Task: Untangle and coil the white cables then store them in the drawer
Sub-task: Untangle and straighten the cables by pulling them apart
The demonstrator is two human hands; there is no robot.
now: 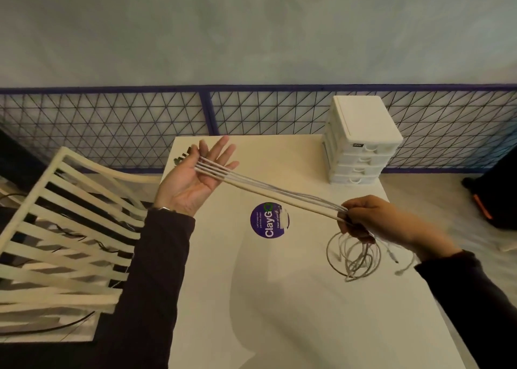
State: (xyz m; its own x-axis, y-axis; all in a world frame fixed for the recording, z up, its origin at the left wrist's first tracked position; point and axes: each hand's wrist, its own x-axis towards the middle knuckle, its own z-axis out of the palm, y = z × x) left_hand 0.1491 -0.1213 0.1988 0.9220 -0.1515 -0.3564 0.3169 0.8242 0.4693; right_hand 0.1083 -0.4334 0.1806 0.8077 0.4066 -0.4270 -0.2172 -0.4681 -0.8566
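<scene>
Several strands of white cable [279, 193] stretch taut above the table between my two hands. My left hand [195, 179] is raised at the far left of the table, palm toward me with fingers spread, and the strands wrap across its palm and fingers. My right hand [361, 219] is closed on the other end of the strands. Below it, loose cable loops [355, 259] hang in a tangle, with plug ends dangling to the right. The white drawer unit [361, 142], a stack of several shut drawers, stands at the table's far right corner.
The white table [279, 312] carries a round purple sticker [269, 219] near its middle. A white slatted chair [64, 228] stands to the left, with dark cables on the floor beneath. A purple wire-mesh fence [126, 128] runs behind the table. A dark bag [495, 200] sits at right.
</scene>
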